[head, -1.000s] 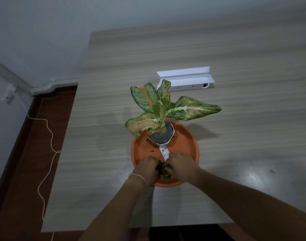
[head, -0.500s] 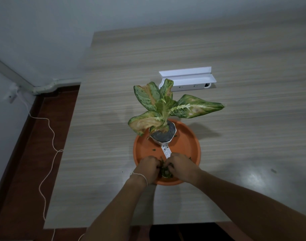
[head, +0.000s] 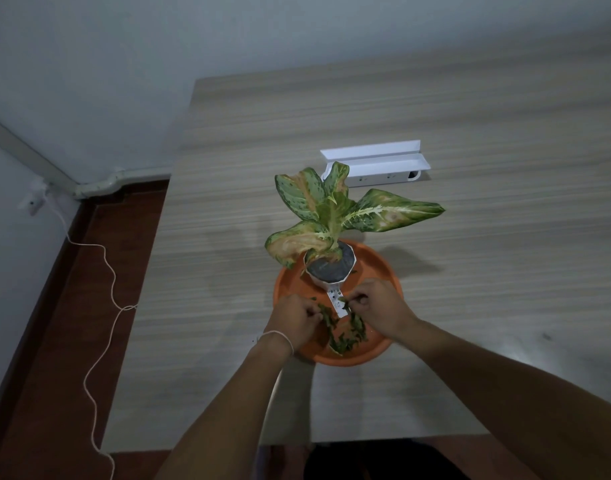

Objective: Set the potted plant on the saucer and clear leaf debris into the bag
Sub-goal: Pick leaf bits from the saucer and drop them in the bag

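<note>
A potted plant [head: 332, 216] with spotted green and orange leaves stands in a white pot [head: 330, 271] at the far side of an orange saucer [head: 380, 268]. Torn green leaf debris [head: 345, 336] lies on the saucer's near side, beside a white tag [head: 336, 301] that sticks out from the pot. My left hand [head: 292, 318] pinches leaf pieces at the left of the pile. My right hand [head: 380, 306] pinches pieces at its upper right. No bag is in view.
The saucer sits on a wood-grain table [head: 470, 168] near its front edge. A white power strip box [head: 377, 162] lies behind the plant. Left of the table are a red-brown floor [head: 72, 306], a white cord [head: 106, 271] and a wall.
My hands were pressed together over the debris; now they have drawn apart, each pinching leaf pieces, and the pile shows between them. The view has shifted slightly.
</note>
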Demonstrator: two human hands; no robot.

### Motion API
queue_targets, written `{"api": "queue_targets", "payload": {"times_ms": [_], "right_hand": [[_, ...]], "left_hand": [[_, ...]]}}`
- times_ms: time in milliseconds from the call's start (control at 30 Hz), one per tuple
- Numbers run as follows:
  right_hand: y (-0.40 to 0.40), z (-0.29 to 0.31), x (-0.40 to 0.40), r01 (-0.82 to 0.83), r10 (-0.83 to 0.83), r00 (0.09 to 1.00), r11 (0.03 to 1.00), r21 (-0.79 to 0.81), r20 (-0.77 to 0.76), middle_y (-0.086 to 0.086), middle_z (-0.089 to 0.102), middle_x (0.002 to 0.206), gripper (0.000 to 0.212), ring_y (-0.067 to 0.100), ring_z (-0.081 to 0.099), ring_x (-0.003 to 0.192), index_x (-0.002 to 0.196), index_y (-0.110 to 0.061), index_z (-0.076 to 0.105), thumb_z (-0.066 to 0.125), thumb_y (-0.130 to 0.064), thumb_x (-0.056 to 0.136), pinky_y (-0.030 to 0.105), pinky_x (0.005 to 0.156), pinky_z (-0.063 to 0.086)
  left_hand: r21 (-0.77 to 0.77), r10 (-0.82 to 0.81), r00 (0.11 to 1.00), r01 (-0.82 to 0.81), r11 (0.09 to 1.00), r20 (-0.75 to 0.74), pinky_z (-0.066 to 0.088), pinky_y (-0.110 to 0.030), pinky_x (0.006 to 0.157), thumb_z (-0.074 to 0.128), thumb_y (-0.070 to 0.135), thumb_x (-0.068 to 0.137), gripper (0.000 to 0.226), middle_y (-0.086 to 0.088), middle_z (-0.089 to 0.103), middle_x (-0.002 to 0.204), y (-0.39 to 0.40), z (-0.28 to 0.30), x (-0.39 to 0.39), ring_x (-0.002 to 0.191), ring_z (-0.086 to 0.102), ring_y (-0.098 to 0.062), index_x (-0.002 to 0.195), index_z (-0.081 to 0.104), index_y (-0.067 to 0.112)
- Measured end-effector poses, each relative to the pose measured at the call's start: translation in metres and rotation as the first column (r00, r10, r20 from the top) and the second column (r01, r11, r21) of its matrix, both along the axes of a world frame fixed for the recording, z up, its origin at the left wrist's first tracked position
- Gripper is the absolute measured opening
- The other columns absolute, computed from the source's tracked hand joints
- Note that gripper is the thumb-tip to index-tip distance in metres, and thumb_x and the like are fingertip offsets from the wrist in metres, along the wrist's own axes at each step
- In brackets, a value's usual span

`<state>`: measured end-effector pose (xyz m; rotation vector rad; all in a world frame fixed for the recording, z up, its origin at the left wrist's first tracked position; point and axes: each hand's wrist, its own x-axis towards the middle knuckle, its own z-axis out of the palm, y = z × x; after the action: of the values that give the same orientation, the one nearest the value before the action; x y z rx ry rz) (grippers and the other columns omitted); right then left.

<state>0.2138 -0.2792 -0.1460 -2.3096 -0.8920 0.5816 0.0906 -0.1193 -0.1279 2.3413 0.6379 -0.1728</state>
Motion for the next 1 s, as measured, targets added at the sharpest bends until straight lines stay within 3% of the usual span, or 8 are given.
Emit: {"api": "queue_targets", "payload": {"times_ms": [200, 300, 467, 733, 833, 933, 1000], "right_hand": [[0.004, 0.013, 0.002, 0.108, -0.106, 0.994, 0.992, 0.063, -0.037, -0.004, 0.075, 0.087, 0.014, 0.006, 0.064, 0.077, 0.086, -0.018, 0.079, 0.07, -0.009, 0.079, 0.02, 0.071, 0.048], [0.003, 0.017, -0.002, 0.099, -0.098, 0.995, 0.993, 0.064, -0.025, -0.002, 0.076, 0.088, 0.012, 0.005, 0.063, 0.076, 0.087, -0.015, 0.079, 0.072, -0.008, 0.079, 0.015, 0.068, 0.046], [0.005, 0.02, -0.01, 0.102, -0.101, 0.995, 0.991, 0.084, -0.022, 0.003, 0.077, 0.087, 0.011, 0.013, 0.067, 0.077, 0.085, -0.013, 0.079, 0.072, -0.007, 0.079, 0.032, 0.073, 0.055], [0.017, 0.024, -0.015, 0.072, -0.066, 0.996, 0.992, 0.105, -0.064, -0.003, 0.073, 0.083, 0.015, 0.005, 0.061, 0.07, 0.088, -0.014, 0.08, 0.069, -0.008, 0.082, 0.021, 0.063, 0.043], [0.022, 0.026, -0.015, 0.021, -0.013, 0.997, 0.994, 0.106, -0.078, -0.01, 0.067, 0.082, 0.013, -0.001, 0.057, 0.066, 0.089, -0.014, 0.079, 0.068, -0.009, 0.084, 0.009, 0.059, 0.037], [0.031, 0.024, -0.02, -0.026, 0.035, 0.996, 0.995, 0.1, -0.086, -0.004, 0.066, 0.086, 0.012, 0.01, 0.063, 0.077, 0.091, -0.017, 0.078, 0.068, -0.014, 0.085, 0.019, 0.068, 0.045], [0.036, 0.026, -0.027, -0.057, 0.066, 0.994, 0.993, 0.1, -0.082, -0.006, 0.063, 0.085, 0.013, 0.009, 0.06, 0.077, 0.093, -0.015, 0.078, 0.068, -0.013, 0.086, 0.018, 0.067, 0.043]], "left_hand": [[-0.009, 0.004, 1.0, -0.004, 1.0, -0.007, 0.05, -0.027, 0.073, 0.066, 0.016, 0.083, 0.013, -0.002, 0.074, 0.076, -0.002, 0.011, -0.003, 0.075, 0.065, -0.016, 0.076, 0.076, 0.011], [-0.002, -0.035, 0.999, 0.035, 0.999, -0.016, 0.045, -0.029, 0.066, 0.064, 0.015, 0.084, 0.02, 0.004, 0.059, 0.058, -0.004, 0.014, -0.005, 0.063, 0.054, -0.014, 0.065, 0.068, 0.011], [-0.009, -0.025, 1.0, 0.024, 1.0, -0.017, 0.046, -0.024, 0.069, 0.063, 0.016, 0.084, 0.014, 0.0, 0.074, 0.076, -0.005, 0.016, -0.008, 0.072, 0.062, -0.013, 0.079, 0.076, 0.015], [0.007, 0.158, 0.987, -0.158, 0.987, 0.009, 0.04, -0.015, 0.071, 0.069, 0.017, 0.083, 0.012, -0.005, 0.077, 0.088, -0.007, 0.022, -0.018, 0.083, 0.068, -0.016, 0.086, 0.078, 0.011], [-0.002, 0.236, 0.972, -0.236, 0.972, 0.018, 0.041, -0.016, 0.068, 0.07, 0.017, 0.082, 0.01, -0.006, 0.077, 0.085, -0.008, 0.023, -0.022, 0.08, 0.068, -0.016, 0.082, 0.078, 0.01], [-0.004, 0.304, 0.952, -0.304, 0.953, 0.021, 0.046, -0.017, 0.068, 0.072, 0.017, 0.08, 0.009, -0.006, 0.077, 0.082, -0.005, 0.018, -0.032, 0.071, 0.063, -0.009, 0.081, 0.078, 0.01], [-0.017, 0.344, 0.939, -0.344, 0.939, 0.013, 0.051, -0.019, 0.073, 0.073, 0.016, 0.079, 0.009, -0.004, 0.076, 0.083, -0.001, 0.017, -0.042, 0.074, 0.065, -0.01, 0.083, 0.078, 0.011]]}}
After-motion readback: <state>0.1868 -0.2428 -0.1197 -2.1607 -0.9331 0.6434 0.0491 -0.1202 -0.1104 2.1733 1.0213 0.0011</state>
